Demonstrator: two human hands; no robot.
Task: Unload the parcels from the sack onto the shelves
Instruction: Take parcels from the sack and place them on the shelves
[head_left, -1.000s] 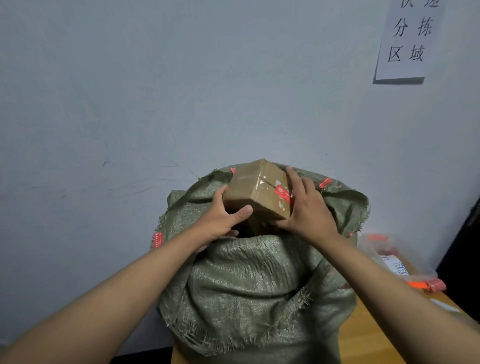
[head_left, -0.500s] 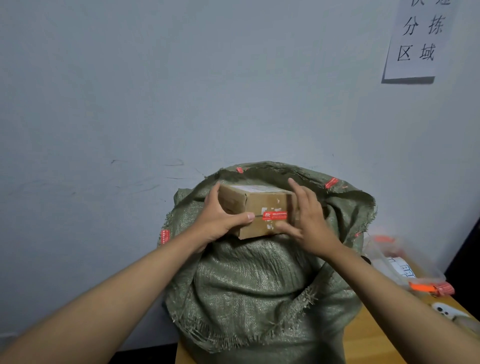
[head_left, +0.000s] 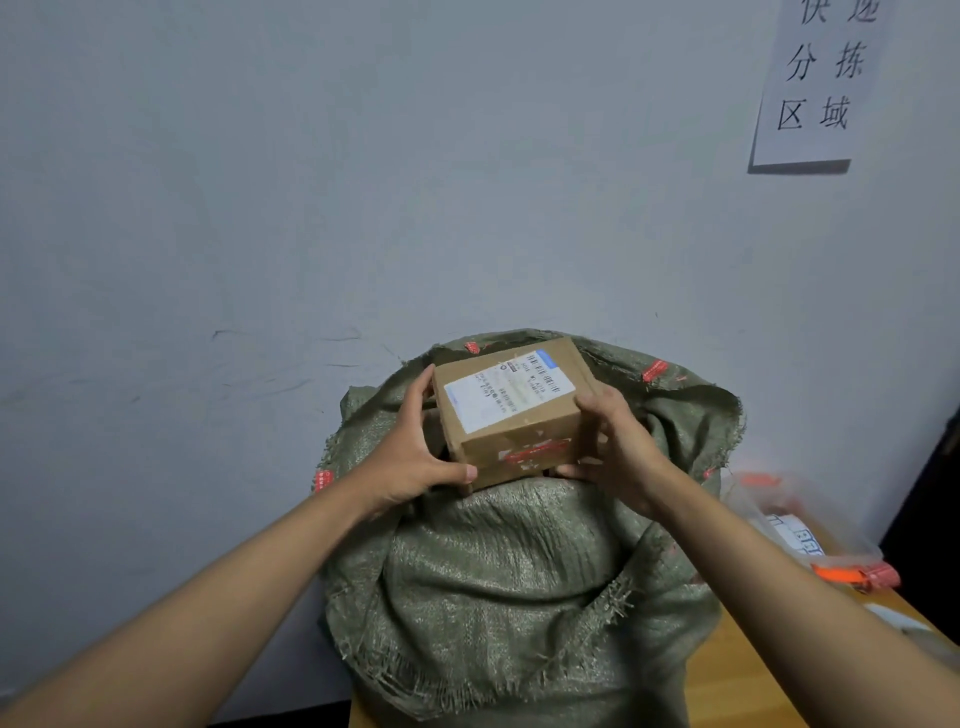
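Note:
A small brown cardboard parcel (head_left: 511, 410) with a white shipping label on top and red tape on its front hangs just above the open mouth of a green woven sack (head_left: 519, 587). My left hand (head_left: 415, 457) grips its left side, thumb curled under the front corner. My right hand (head_left: 618, 447) grips its right side, fingers over the top edge. The sack stands against the wall, its rim folded down. What lies inside the sack is hidden.
A wooden table (head_left: 743, 686) carries the sack. To the right lies a clear plastic bag (head_left: 795, 525) with orange parts. A paper sign (head_left: 821, 83) hangs on the grey wall at the upper right. No shelves are in view.
Both hands have turned the parcel so that its labelled face points up, and lifted it a little higher above the sack's mouth.

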